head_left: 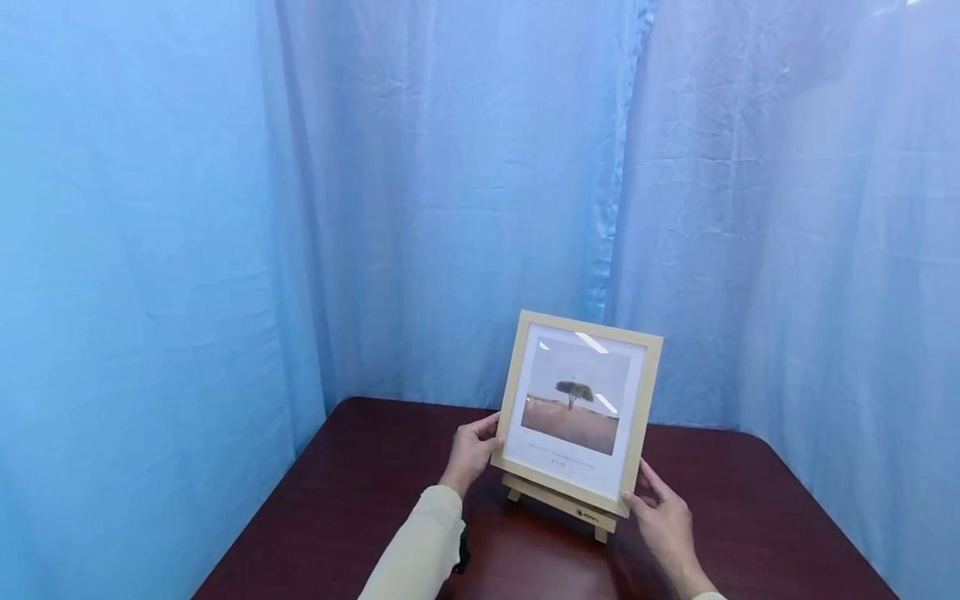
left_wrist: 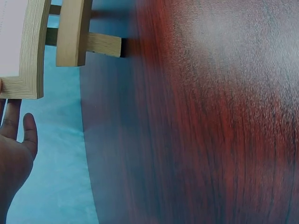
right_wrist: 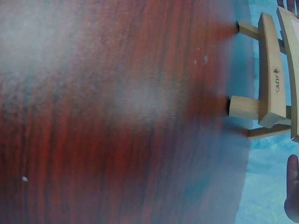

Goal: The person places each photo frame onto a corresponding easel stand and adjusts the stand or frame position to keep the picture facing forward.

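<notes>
A light wood picture frame holds a print of a lone tree under glass. It leans back a little, its lower edge close to the front bar of a small wooden easel. My left hand grips the frame's left side near the lower corner, thumb at the front and fingers partly hidden behind. At the lower right corner, my right hand holds the frame between thumb and fingers. In the left wrist view, the easel's bar stands beside the frame's edge. The right wrist view shows dark lettering on the bar.
The easel's feet stand on a dark reddish wood table with rounded far corners. Blue curtains hang behind the table and along both sides.
</notes>
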The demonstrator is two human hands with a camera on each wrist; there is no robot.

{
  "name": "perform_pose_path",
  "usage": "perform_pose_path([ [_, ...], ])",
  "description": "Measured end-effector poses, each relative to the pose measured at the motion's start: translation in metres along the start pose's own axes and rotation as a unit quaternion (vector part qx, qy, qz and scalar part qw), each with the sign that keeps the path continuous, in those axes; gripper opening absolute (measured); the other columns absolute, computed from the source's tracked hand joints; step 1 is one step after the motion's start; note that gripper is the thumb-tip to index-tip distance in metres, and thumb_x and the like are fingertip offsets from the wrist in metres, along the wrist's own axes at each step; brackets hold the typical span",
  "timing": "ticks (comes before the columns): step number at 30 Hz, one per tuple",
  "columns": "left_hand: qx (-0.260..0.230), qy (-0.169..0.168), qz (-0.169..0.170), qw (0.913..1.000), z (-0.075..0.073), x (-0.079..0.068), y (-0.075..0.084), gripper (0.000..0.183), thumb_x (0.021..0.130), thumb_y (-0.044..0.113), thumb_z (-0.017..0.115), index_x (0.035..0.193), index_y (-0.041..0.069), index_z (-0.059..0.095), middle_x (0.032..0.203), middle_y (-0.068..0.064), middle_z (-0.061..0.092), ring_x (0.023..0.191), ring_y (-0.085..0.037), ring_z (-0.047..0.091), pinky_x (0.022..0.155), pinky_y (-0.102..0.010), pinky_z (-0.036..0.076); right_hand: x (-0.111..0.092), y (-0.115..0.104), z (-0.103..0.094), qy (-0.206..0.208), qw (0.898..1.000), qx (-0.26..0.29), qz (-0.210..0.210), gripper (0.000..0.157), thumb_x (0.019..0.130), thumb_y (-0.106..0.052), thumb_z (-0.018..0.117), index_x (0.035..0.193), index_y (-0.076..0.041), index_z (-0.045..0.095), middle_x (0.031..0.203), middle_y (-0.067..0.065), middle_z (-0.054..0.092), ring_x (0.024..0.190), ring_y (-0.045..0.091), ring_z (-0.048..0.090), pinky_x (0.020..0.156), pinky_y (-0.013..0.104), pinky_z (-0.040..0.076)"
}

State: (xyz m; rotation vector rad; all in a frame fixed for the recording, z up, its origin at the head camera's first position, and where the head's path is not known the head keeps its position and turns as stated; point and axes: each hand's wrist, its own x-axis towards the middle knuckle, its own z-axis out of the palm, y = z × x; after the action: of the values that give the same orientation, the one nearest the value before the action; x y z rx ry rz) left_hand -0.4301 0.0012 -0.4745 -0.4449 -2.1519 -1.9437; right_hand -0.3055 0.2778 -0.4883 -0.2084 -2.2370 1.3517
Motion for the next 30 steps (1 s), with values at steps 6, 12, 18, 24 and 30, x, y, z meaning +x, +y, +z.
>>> perform_pose_path([
  [6, 0.006, 0.002, 0.006, 1.0000, 0.004, -0.001, -0.004, 0.044, 0.085, -0.012, 0.067, 0.127, 0.003, 0.068, 0.105, -0.014, 0.072, 0.096, -0.023, 0.065, 0.078, -0.034, 0.056, -0.001, 0.007, 0.003, 0.006, 1.000, -0.006, 0.009, 0.063, 0.089, -0.001, 0.071, 0.146, -0.002, 0.047, 0.122, 0.027, 0.062, 0.095, 0.029, 0.071, 0.067, 0.020, 0.053],
  [12, 0.010, 0.006, 0.001, 0.9999, 0.007, 0.000, -0.010, 0.044, 0.085, -0.012, 0.067, 0.126, 0.004, 0.068, 0.107, -0.013, 0.073, 0.096, -0.021, 0.066, 0.080, -0.034, 0.055, -0.001, 0.014, 0.005, 0.010, 1.000, -0.004, 0.019, 0.063, 0.088, -0.002, 0.071, 0.147, -0.004, 0.048, 0.122, 0.026, 0.063, 0.087, 0.010, 0.070, 0.067, 0.018, 0.053],
  [18, 0.021, 0.009, -0.006, 0.9997, 0.012, 0.002, -0.013, 0.045, 0.084, -0.013, 0.065, 0.125, 0.004, 0.069, 0.106, -0.012, 0.073, 0.092, -0.019, 0.066, 0.076, -0.032, 0.055, -0.001, 0.019, 0.008, 0.017, 1.000, -0.011, 0.024, 0.062, 0.088, -0.001, 0.070, 0.146, -0.002, 0.048, 0.123, 0.028, 0.063, 0.101, 0.037, 0.068, 0.069, 0.026, 0.057],
  [24, 0.037, 0.014, -0.016, 0.9991, 0.013, 0.003, -0.015, 0.045, 0.084, -0.011, 0.066, 0.126, 0.005, 0.069, 0.110, -0.013, 0.072, 0.096, -0.019, 0.066, 0.079, -0.034, 0.056, 0.000, 0.021, 0.011, 0.015, 1.000, -0.010, 0.025, 0.062, 0.089, -0.001, 0.069, 0.147, -0.002, 0.047, 0.125, 0.030, 0.060, 0.104, 0.041, 0.066, 0.071, 0.033, 0.058],
  [30, 0.035, 0.012, -0.023, 0.9990, 0.012, 0.003, -0.016, 0.044, 0.086, -0.011, 0.066, 0.126, 0.005, 0.069, 0.113, -0.014, 0.071, 0.100, -0.022, 0.067, 0.082, -0.037, 0.056, 0.002, 0.024, 0.011, 0.013, 0.999, -0.025, 0.024, 0.063, 0.089, -0.003, 0.070, 0.147, -0.004, 0.046, 0.124, 0.030, 0.060, 0.102, 0.041, 0.067, 0.071, 0.036, 0.058],
])
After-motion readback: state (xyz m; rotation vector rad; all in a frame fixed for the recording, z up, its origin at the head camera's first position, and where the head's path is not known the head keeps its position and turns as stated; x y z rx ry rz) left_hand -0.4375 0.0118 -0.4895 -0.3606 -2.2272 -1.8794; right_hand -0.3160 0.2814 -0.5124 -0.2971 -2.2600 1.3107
